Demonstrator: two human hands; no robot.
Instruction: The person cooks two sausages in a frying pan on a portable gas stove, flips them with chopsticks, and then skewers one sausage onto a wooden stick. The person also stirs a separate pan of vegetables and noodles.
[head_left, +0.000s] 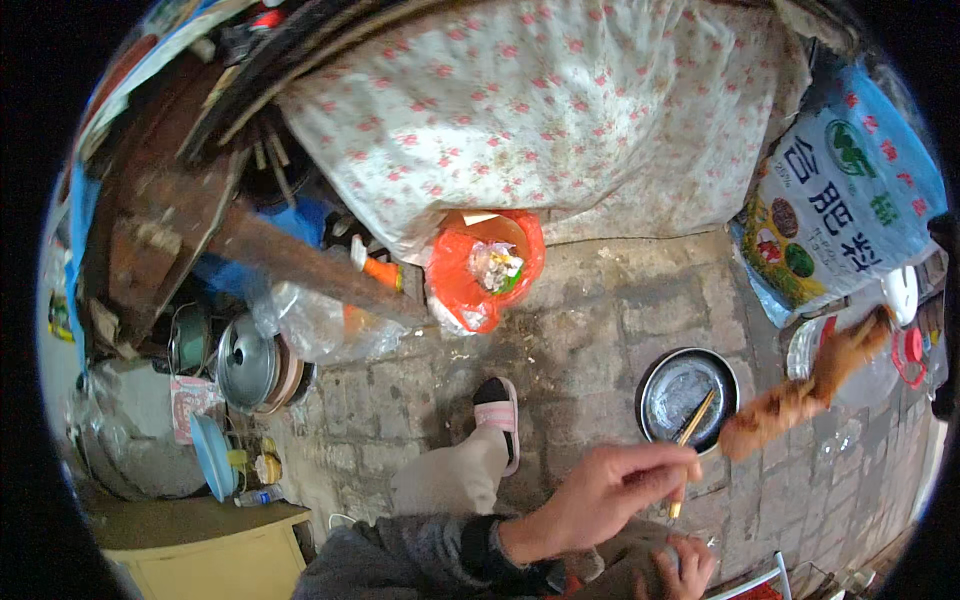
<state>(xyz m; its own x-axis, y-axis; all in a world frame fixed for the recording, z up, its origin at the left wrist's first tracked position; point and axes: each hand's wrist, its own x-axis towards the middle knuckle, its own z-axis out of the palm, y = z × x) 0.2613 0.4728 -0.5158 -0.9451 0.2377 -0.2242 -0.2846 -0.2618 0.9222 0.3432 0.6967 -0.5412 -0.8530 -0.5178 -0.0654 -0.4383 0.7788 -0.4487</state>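
My left hand (600, 491) reaches across from the lower left in a dark sleeve, pinching a pair of wooden chopsticks (697, 415). Their far ends are over a round dark metal pan (679, 382) on the floor. To the right of the pan's rim is a long, lumpy orange-brown thing (780, 409), blurred; I cannot tell what it is or what supports it. At the bottom edge my right hand (686, 566) has curled fingers beside my knee. Whether it grips anything is hidden.
A red plastic bag (525, 232) of rubbish stands before a floral cloth (487, 112). A printed sack (832, 187) leans at right above a clear plastic jug (862, 382). Lidded pots (244, 360), a brown beam (315, 262) and a yellow cabinet (217, 562) line the left side.
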